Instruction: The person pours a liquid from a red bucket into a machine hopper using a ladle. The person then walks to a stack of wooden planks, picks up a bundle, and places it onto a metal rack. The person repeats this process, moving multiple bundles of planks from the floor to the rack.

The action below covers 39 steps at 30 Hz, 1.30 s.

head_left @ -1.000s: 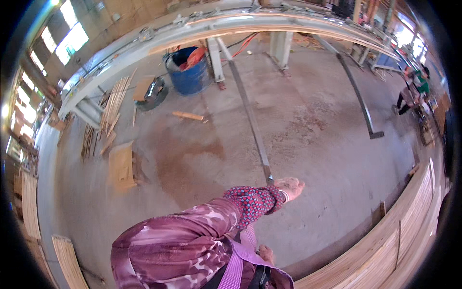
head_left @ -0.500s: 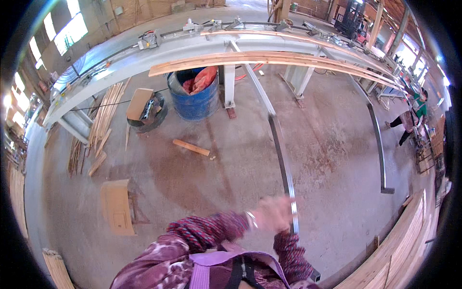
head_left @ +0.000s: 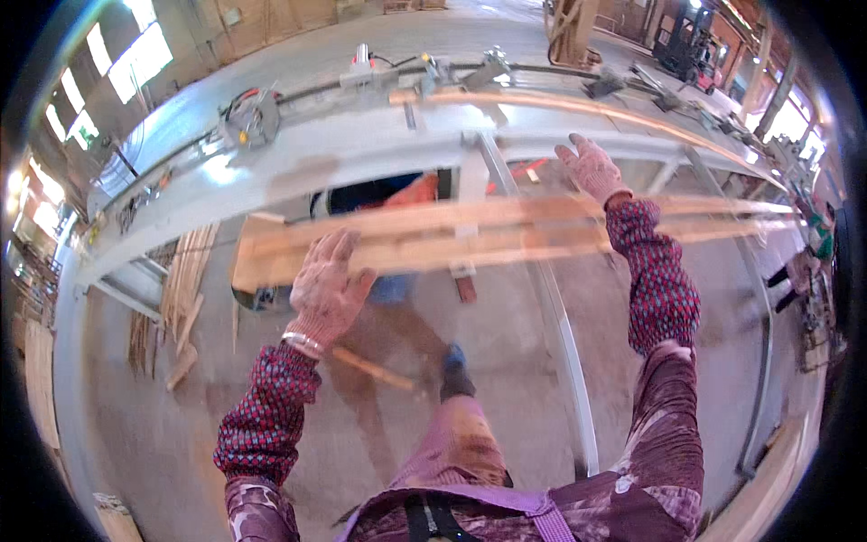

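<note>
Long pale wooden boards [head_left: 452, 237] lie side by side in front of me, stretching left to right and blurred by motion. They cross a grey metal rail [head_left: 566, 361] that runs from the bench toward me. My left hand [head_left: 327, 285], in a pinkish knit glove, rests near the boards' left end with its fingers extended. Farther right, my right hand [head_left: 593, 172], gloved alike, reaches past the boards' far edge, its fingers spread and holding nothing. Whether its wrist touches the wood I cannot tell.
Beyond the boards stands a long grey metal bench [head_left: 298, 185] with a clamp-like device [head_left: 251, 117] and a narrow wooden strip [head_left: 542, 101]. A blue barrel [head_left: 357, 197] sits partly hidden beneath. Loose wood [head_left: 185, 280] lies left; another person [head_left: 802, 271] is far right.
My hands have parted from beside the metal rail near my body and reached forward to the boards. I stand closer to the bench, and the boards appear nearer.
</note>
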Each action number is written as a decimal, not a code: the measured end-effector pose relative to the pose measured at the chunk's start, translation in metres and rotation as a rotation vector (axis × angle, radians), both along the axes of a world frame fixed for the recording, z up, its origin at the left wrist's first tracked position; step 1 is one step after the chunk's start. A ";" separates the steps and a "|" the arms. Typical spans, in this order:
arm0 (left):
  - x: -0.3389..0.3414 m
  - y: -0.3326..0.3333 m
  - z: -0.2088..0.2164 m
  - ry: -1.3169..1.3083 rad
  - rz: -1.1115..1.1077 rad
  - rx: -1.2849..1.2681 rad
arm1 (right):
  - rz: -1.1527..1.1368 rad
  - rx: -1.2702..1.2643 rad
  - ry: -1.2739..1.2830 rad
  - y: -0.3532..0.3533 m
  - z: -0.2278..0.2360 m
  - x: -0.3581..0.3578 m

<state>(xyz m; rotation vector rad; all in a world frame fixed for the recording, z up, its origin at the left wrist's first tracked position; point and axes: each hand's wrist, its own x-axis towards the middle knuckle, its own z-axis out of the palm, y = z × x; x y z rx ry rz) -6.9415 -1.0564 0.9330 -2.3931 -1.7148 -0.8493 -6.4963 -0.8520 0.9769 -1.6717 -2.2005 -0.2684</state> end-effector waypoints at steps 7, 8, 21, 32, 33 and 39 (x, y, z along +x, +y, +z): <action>0.007 0.101 -0.021 0.005 0.116 -0.053 | -0.334 -0.300 -0.214 0.241 -0.050 -0.011; 0.011 0.097 -0.027 0.004 0.158 -0.118 | -0.332 -0.346 -0.232 0.257 -0.054 -0.011; 0.009 0.101 -0.023 -0.174 0.106 -0.254 | 0.019 -0.596 0.564 0.072 -0.069 0.042; -0.139 -0.015 -0.021 -0.815 0.697 0.378 | 0.343 -1.558 1.015 -0.170 -0.059 -0.172; -0.158 -0.011 -0.035 -0.921 0.702 0.459 | 0.357 -1.543 0.900 -0.174 -0.090 -0.199; -0.203 -0.106 -0.165 -1.026 0.955 -0.233 | 0.148 -1.539 0.536 -0.274 -0.264 -0.269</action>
